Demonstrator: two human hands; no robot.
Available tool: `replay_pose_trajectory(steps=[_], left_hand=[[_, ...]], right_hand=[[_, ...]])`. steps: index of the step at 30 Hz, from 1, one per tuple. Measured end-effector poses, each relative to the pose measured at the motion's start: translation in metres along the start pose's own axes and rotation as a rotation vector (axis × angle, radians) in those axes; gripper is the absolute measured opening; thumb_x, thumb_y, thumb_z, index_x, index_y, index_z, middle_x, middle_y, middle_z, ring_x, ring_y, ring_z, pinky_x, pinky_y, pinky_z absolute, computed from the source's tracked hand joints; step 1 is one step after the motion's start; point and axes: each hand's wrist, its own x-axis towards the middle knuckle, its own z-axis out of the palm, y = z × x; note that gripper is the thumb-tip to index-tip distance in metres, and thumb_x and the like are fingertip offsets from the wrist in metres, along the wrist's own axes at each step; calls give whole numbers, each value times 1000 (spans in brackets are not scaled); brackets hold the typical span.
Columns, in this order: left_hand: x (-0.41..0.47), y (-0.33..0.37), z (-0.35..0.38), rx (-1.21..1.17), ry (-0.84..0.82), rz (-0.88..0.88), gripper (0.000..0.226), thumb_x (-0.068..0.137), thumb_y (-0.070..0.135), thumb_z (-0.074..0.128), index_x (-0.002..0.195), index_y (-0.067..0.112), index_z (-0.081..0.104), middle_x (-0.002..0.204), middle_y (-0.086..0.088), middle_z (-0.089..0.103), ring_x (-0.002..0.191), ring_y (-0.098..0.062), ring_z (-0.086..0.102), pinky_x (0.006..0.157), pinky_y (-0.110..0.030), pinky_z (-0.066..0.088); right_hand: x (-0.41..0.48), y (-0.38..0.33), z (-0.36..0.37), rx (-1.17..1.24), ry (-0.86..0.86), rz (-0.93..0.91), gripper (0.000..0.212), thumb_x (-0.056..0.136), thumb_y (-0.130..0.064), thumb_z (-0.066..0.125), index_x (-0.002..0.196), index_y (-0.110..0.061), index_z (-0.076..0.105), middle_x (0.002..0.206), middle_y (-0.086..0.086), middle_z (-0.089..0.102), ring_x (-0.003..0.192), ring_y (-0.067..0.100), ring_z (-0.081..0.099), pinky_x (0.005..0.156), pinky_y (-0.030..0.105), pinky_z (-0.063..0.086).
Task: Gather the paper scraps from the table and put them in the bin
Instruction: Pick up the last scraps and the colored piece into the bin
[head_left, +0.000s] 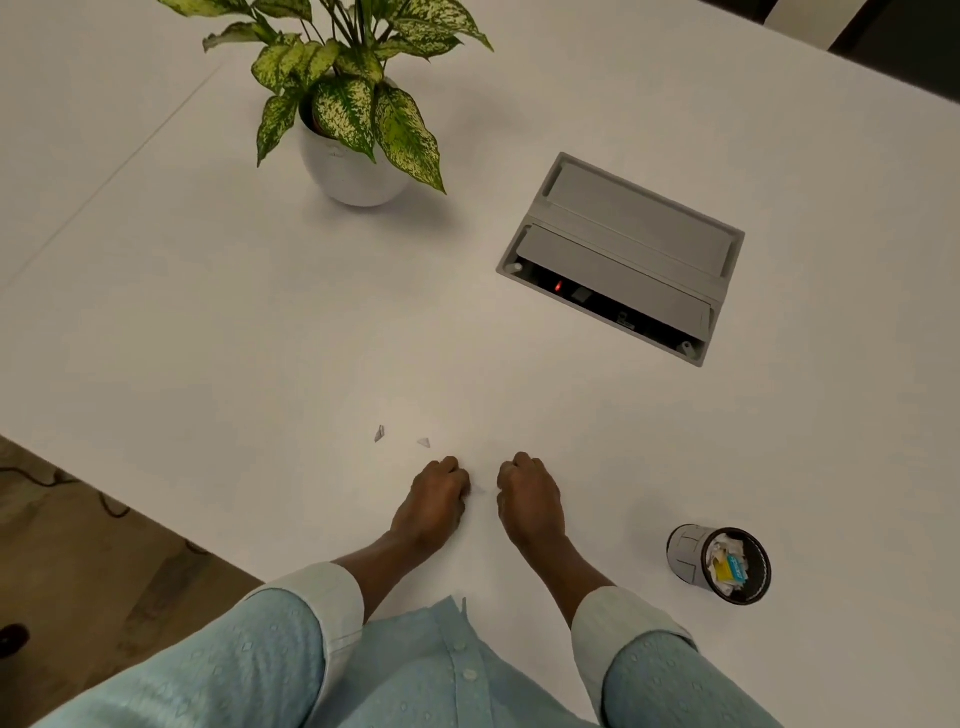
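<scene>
Left hand (434, 501) curled into a loose fist, knuckles up, fingertips tucked down against the smooth white worktop (208, 322); whether any paper is caught under them, cannot tell. Right hand (529, 499) just beside it at 3 o'clock, likewise curled shut with fingers folded under, nothing visible in its grasp. A faint pale fleck on the worktop in the narrow gap between the two hands, too small to make out. Small grey triangular paper scrap (424, 442) lying flat just beyond the left hand at 12 o'clock, not touched. Second small grey paper scrap (380, 433), standing slightly on edge, near the first at 9 o'clock from it. Small grey cylindrical bin (688, 552) with a dark rim, tipped toward the camera, well apart from the right hand at 4 o'clock, holding crumpled white, yellow and blue scraps. Light blue textured sleeves (270, 644) with pale turned-back cuffs at both forearms. Rectangular grey plastic cable box (623, 249) set into the worktop at 1 o'clock from the hands, its near flap raised, a small red light showing inside. Round white ceramic pot (353, 171) with a green-and-cream speckled leafy plant (348, 104) at 11 o'clock, far across the worktop.
</scene>
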Motion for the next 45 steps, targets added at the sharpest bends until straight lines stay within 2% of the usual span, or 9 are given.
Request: replay_pose_trajectory(steps=[3, 8, 13, 17, 22, 27, 32, 37, 45], left_hand=[[-5, 2, 3, -51, 10, -4, 15, 85, -6, 61, 87, 7, 68, 95, -6, 63, 89, -24, 57, 77, -42, 52], [-10, 28, 8, -225, 75, -41, 20, 78, -8, 64, 83, 9, 72, 87, 2, 61, 74, -15, 57, 66, -28, 49], [-14, 75, 16, -322, 109, 24, 22, 83, -9, 64, 85, 9, 76, 88, -2, 67, 71, -10, 58, 63, -9, 41], [-18, 121, 23, -391, 98, 145, 22, 84, -11, 62, 86, 6, 76, 89, -5, 69, 73, -17, 63, 64, -24, 51], [-21, 183, 38, -404, 41, 298, 21, 86, -10, 62, 88, 6, 76, 91, -6, 70, 77, -18, 66, 70, -34, 56], [-12, 242, 59, -366, -47, 377, 19, 84, -7, 63, 88, 8, 75, 90, -6, 70, 79, -20, 64, 71, -37, 53], [3, 283, 82, -251, -137, 435, 19, 83, -4, 62, 95, 6, 73, 95, -9, 71, 88, -27, 65, 77, -40, 52], [6, 293, 97, -174, -204, 517, 31, 87, 2, 68, 116, 14, 71, 111, -2, 76, 98, -21, 71, 88, -37, 58], [-9, 247, 100, -120, 1, 493, 37, 98, 14, 60, 134, 16, 60, 140, 0, 63, 129, -20, 58, 100, -41, 55]], right_hand=[[-4, 6, -2, 172, 34, 193, 15, 85, -6, 60, 88, -14, 71, 97, 1, 67, 90, 20, 64, 79, 33, 54], [-35, 29, -7, 463, 112, 466, 10, 75, -14, 73, 76, -24, 76, 78, -13, 74, 75, 7, 69, 61, 10, 43], [-92, 59, -10, 575, 202, 529, 16, 76, -14, 81, 74, -29, 76, 74, -16, 75, 70, 2, 69, 72, 25, 58], [-135, 83, -20, 694, 358, 601, 13, 79, -17, 86, 77, -27, 78, 73, -14, 75, 69, 2, 71, 74, 32, 62], [-165, 117, -49, 799, 583, 700, 14, 81, -21, 85, 78, -32, 76, 73, -17, 75, 73, -3, 70, 74, 24, 56], [-175, 154, -75, 778, 710, 816, 8, 81, -19, 83, 87, -20, 79, 81, -3, 78, 78, 13, 73, 80, 35, 59], [-177, 184, -88, 671, 739, 805, 12, 86, -8, 73, 91, -16, 79, 88, 2, 79, 81, 20, 74, 80, 38, 58], [-177, 196, -89, 567, 705, 756, 28, 91, 3, 54, 96, -14, 77, 90, 2, 78, 79, 21, 69, 69, 24, 45], [-192, 192, -67, 386, 697, 563, 32, 89, 5, 60, 113, -13, 72, 110, 4, 75, 95, 28, 71, 75, 39, 58]])
